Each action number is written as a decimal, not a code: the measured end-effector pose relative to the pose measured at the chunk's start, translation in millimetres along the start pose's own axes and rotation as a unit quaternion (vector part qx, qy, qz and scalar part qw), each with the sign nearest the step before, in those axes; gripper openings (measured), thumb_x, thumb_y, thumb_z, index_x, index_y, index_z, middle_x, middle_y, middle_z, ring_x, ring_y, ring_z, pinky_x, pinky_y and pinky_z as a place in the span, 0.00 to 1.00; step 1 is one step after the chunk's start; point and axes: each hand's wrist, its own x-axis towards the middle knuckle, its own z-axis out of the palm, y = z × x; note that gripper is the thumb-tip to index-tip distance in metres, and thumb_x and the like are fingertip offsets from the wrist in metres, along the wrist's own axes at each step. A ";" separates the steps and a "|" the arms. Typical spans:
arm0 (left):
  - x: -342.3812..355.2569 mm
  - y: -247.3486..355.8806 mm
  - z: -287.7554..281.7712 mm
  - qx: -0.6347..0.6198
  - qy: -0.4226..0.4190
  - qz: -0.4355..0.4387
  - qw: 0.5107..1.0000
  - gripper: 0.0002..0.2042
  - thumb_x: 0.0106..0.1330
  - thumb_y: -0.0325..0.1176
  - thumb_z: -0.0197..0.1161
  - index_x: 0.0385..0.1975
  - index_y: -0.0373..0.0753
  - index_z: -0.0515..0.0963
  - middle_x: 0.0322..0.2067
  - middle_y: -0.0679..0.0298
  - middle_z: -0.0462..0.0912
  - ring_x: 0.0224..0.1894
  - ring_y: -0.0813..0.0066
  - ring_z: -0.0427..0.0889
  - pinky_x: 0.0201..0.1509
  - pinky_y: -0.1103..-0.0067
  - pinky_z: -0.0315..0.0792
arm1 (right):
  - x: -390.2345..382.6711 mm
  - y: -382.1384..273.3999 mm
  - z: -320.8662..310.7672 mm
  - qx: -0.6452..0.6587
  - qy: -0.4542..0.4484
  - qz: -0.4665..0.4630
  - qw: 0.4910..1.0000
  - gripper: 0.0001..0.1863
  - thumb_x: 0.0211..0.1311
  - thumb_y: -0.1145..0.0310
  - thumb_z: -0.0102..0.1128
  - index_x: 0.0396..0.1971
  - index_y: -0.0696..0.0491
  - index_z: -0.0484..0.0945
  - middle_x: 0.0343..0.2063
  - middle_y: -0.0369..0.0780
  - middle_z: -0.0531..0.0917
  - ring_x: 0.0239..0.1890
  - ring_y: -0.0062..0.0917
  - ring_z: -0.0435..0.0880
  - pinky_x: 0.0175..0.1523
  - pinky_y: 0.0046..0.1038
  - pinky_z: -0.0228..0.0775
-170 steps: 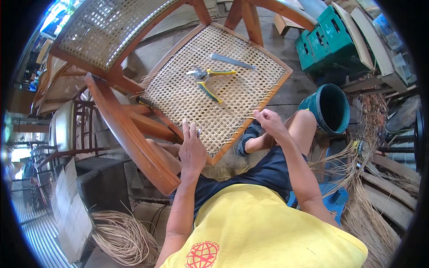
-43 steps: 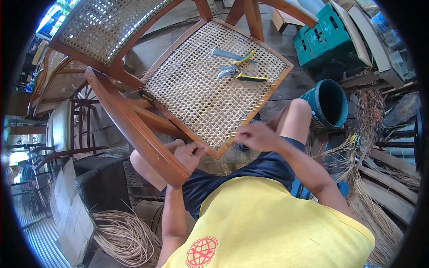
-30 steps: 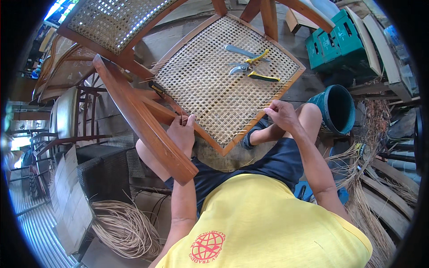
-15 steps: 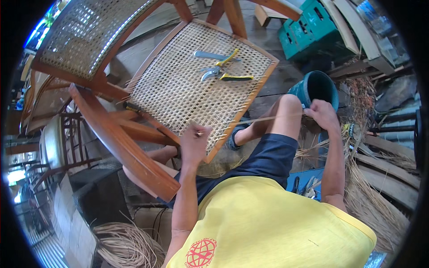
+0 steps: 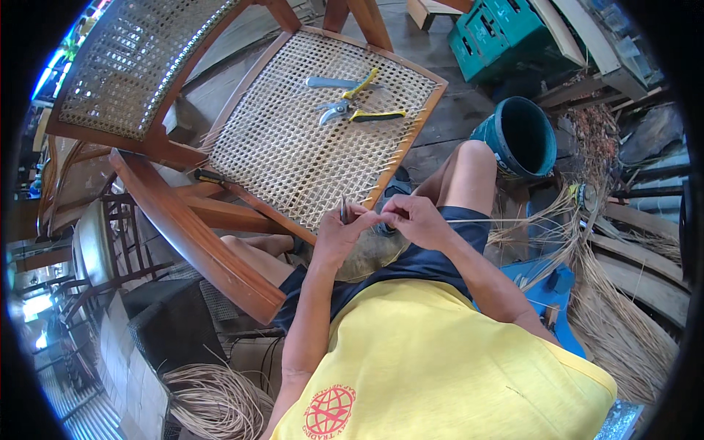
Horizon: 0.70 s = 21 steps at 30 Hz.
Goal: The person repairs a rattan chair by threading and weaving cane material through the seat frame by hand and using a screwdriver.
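the left hand grips a thin metal tool by the near corner of the cane seat; the right hand pinches a strand, fingertips meeting the left's. shears lie on the seat.

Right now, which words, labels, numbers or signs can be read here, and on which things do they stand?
Yellow shirt: red globe emblem ringed by red lettering, partly readable; I do not copy its wording.
Green crates: pale marks, too small to read.
Teal bucket: side marks, too blurred to read.
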 end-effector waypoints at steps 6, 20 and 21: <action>-13.3 1.6 -21.7 0.218 0.045 0.069 0.972 0.19 0.73 0.45 0.62 0.36 0.31 0.83 0.22 0.67 0.81 0.22 0.79 0.75 0.26 0.79 0.66 | 21.0 14.1 -32.3 -0.113 0.009 -0.099 0.989 0.07 0.61 0.70 0.66 0.32 0.58 0.81 0.28 0.43 0.82 0.33 0.35 0.83 0.41 0.34 0.75; 38.5 33.6 -8.7 0.544 0.058 0.032 0.837 0.16 0.74 0.41 0.48 0.42 0.37 0.79 0.39 0.42 0.84 0.46 0.39 0.81 0.51 0.53 0.73 | 107.7 -8.6 -53.0 -0.399 -0.058 -0.101 0.909 0.08 0.57 0.62 0.68 0.33 0.49 0.87 0.34 0.41 0.87 0.42 0.37 0.87 0.46 0.38 0.78; 40.3 35.7 -6.2 0.545 0.057 0.030 0.836 0.16 0.74 0.41 0.48 0.42 0.37 0.79 0.39 0.42 0.84 0.46 0.39 0.81 0.51 0.53 0.73 | 110.8 -9.3 -53.8 -0.408 -0.073 -0.087 0.906 0.07 0.57 0.63 0.67 0.33 0.49 0.87 0.33 0.42 0.87 0.41 0.37 0.87 0.45 0.38 0.78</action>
